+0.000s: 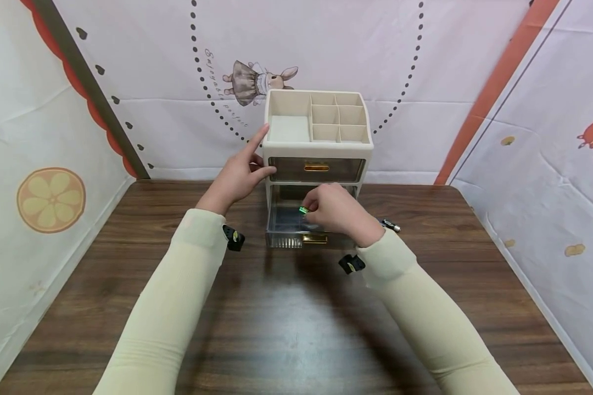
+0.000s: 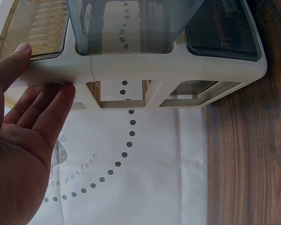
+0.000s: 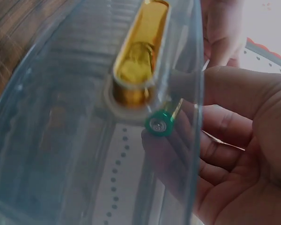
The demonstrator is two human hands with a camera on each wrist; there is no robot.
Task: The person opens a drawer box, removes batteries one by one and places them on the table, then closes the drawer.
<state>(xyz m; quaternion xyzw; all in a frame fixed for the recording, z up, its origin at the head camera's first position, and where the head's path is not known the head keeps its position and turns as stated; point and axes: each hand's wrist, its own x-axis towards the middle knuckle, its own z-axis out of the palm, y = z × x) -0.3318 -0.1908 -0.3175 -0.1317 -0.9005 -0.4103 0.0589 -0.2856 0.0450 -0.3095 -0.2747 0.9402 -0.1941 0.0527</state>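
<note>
A cream desktop drawer organizer [image 1: 318, 149] stands near the back of the table. Its lower clear drawer [image 1: 284, 240] is pulled out, while the upper smoky drawer [image 1: 291, 170] is closed. My left hand [image 1: 237, 178] grips the organizer's left front corner, thumb on the front and fingers along the side. In the left wrist view those fingers [image 2: 51, 110] press against the side frame. Over the open drawer, my right hand [image 1: 333, 211] pinches a small green battery [image 1: 303, 209]. The right wrist view shows the battery's round end [image 3: 158, 124] through the drawer's clear wall, beside the gold handle [image 3: 138, 61].
Dark batteries [image 1: 390, 225] lie on the wooden table [image 1: 291, 329] to the right of the drawer, partly behind my right wrist. Open compartments [image 1: 339, 116] divide the organizer's top. A printed cloth [image 1: 143, 55] hangs behind and at both sides.
</note>
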